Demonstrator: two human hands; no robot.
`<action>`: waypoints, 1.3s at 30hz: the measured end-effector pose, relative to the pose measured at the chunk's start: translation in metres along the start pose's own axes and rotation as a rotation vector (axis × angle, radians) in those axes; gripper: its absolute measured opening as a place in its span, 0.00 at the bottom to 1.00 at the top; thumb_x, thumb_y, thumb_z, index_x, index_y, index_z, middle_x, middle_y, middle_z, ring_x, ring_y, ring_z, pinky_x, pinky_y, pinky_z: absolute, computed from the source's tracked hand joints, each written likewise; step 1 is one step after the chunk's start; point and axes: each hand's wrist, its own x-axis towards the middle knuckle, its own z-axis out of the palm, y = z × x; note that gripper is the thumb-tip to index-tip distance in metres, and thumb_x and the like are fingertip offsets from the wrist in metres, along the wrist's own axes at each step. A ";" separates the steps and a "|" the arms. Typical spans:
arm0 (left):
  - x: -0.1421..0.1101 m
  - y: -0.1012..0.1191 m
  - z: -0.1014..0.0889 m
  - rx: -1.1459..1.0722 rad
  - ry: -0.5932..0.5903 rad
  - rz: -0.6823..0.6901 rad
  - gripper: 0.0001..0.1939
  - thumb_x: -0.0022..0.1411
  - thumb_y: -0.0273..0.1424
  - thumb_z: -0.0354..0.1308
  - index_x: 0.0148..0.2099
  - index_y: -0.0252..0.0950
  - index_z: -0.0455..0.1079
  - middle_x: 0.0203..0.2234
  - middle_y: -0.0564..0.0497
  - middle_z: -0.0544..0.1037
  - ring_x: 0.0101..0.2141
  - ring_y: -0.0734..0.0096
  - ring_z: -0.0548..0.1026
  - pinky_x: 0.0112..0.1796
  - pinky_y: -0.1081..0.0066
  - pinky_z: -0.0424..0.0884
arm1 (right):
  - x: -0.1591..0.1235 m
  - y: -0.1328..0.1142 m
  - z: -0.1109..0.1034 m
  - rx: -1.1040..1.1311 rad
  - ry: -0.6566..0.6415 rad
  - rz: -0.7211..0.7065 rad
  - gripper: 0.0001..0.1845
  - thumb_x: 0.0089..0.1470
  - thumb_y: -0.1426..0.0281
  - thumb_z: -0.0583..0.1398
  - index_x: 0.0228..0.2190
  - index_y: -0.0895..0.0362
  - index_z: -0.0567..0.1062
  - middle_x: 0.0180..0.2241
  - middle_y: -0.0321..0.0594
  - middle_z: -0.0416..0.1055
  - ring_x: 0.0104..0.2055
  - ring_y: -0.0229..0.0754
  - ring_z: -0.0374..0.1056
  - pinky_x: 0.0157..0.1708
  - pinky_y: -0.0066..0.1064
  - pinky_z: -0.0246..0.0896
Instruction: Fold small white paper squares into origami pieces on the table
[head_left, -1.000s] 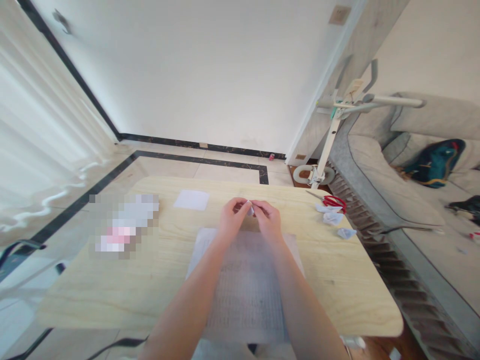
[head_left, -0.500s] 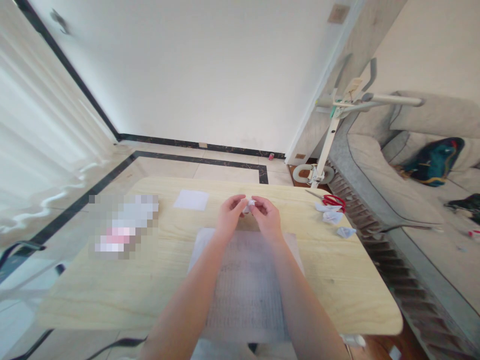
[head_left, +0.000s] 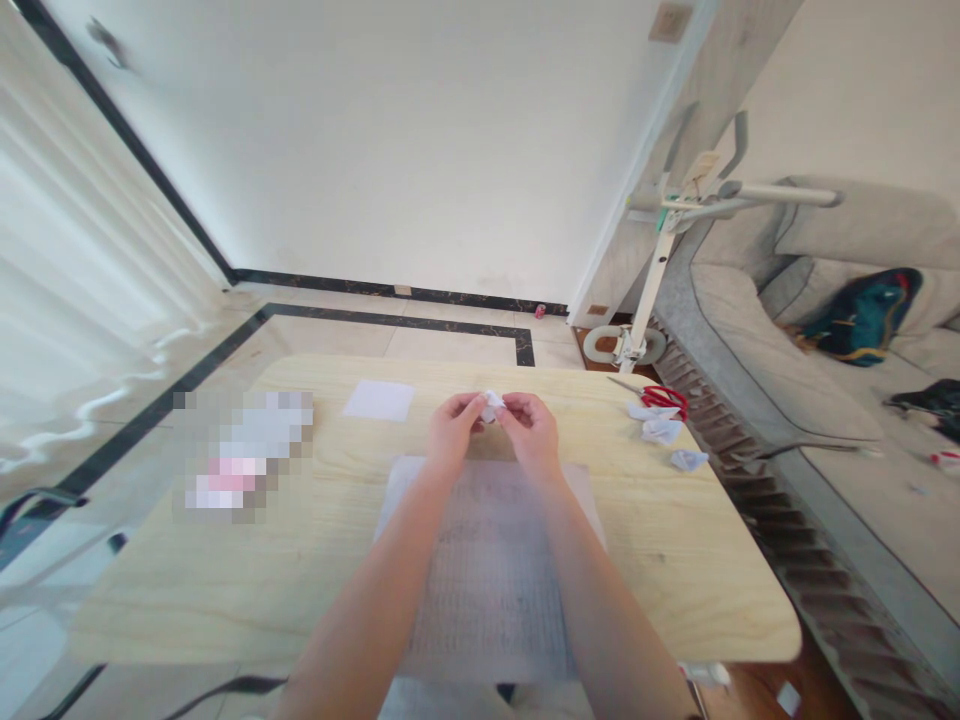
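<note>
A small piece of folded white paper (head_left: 493,403) is pinched between my two hands over the far middle of the wooden table (head_left: 322,560). My left hand (head_left: 454,428) grips its left side with thumb and fingers, and my right hand (head_left: 531,428) holds its right side the same way. The fingers partly cover the paper, so its full shape is hidden. Below my forearms lies a greyish printed sheet (head_left: 495,570). To the left of my hands a flat white paper square (head_left: 379,400) rests on the table.
At the table's right side lie red-handled scissors (head_left: 664,400) and several folded paper pieces (head_left: 661,431). A blurred-out object (head_left: 255,450) sits on the left. Beyond the table stand a white exercise machine (head_left: 651,280) and a grey sofa (head_left: 750,330) with a dark backpack (head_left: 862,315).
Both hands stay on the folded paper and have shifted slightly; the paper is turned a little between the fingertips. The whole view has moved slightly.
</note>
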 end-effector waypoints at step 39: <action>-0.011 -0.004 0.001 0.581 -0.080 0.474 0.09 0.59 0.32 0.54 0.42 0.37 0.69 0.35 0.49 0.77 0.35 0.71 0.75 0.38 0.71 0.70 | 0.006 -0.001 -0.010 0.341 0.095 0.235 0.07 0.40 0.67 0.62 0.25 0.57 0.78 0.24 0.37 0.73 0.24 0.36 0.65 0.28 0.31 0.62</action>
